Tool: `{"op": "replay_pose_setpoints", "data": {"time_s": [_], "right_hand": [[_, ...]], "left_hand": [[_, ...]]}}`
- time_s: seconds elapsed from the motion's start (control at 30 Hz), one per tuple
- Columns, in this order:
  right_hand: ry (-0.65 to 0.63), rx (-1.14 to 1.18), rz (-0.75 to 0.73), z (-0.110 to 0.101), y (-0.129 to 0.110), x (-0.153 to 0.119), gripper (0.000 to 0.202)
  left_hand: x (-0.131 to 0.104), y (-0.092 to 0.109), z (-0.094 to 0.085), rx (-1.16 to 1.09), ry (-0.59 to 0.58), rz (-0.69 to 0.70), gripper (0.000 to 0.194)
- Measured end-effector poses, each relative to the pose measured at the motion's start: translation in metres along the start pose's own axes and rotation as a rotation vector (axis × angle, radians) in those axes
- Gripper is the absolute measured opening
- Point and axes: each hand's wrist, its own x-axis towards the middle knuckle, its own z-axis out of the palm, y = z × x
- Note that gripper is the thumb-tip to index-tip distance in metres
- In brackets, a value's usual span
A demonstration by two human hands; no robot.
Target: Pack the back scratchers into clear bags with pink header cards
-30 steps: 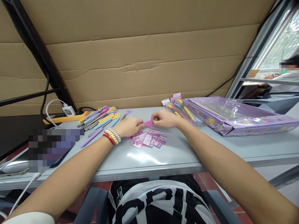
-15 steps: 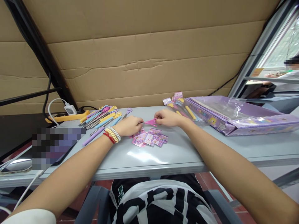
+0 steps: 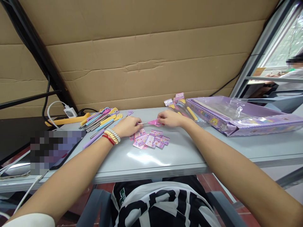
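Note:
A pink back scratcher (image 3: 154,122) with a thin metal rod stretches between my hands above the table. My left hand (image 3: 128,126) is closed around its rod end; the handle is hidden by the fingers. With fingertips pinched, my right hand (image 3: 170,119) grips the pink claw-shaped head. Just below them lies a loose spread of small pink and purple printed cards (image 3: 151,141). Left of my left hand is a pile of back scratchers (image 3: 100,122) in yellow, blue, purple and pink, with metal rods.
Wrapped back scratchers (image 3: 192,113) with cards lie right of my right hand, against an open purple box (image 3: 267,129) with clear film. A phone-like dark device (image 3: 68,154), a yellow tool (image 3: 68,119) and a white charger (image 3: 70,111) are at left. Cardboard (image 3: 146,72) stands behind.
My left hand has shifted slightly left, away from my right. More of the back scratcher's metal rod now shows between the hands.

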Motion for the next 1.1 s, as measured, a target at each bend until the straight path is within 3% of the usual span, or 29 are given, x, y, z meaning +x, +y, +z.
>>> {"op": "replay_pose_setpoints", "data": {"time_s": [0.43, 0.53, 0.67, 0.77, 0.93, 1.03, 1.1], "right_hand": [[0.266, 0.196, -0.041, 0.009, -0.022, -0.002, 0.024], [0.266, 0.151, -0.089, 0.004, -0.021, -0.004, 0.023], [0.169, 0.030, -0.103, -0.007, -0.008, -0.005, 0.033], [0.208, 0.000, 0.086, -0.024, 0.016, -0.010, 0.040], [0.555, -0.130, 0.718, -0.070, 0.078, -0.044, 0.034], [0.781, -0.112, 1.081, -0.085, 0.117, -0.069, 0.046], [0.864, -0.102, 1.177, -0.086, 0.140, -0.077, 0.051]], "left_hand": [[-0.005, 0.009, -0.002, 0.033, 0.131, 0.016, 0.031], [-0.004, 0.010, -0.004, 0.010, 0.133, 0.003, 0.031], [-0.002, 0.007, -0.006, 0.027, 0.103, -0.016, 0.034], [-0.001, -0.003, -0.005, 0.061, 0.081, -0.047, 0.034], [0.000, -0.023, -0.004, 0.061, 0.080, -0.148, 0.035], [0.001, -0.026, -0.003, 0.044, 0.074, -0.164, 0.034], [0.002, -0.025, -0.002, 0.030, 0.065, -0.160, 0.034]]}}
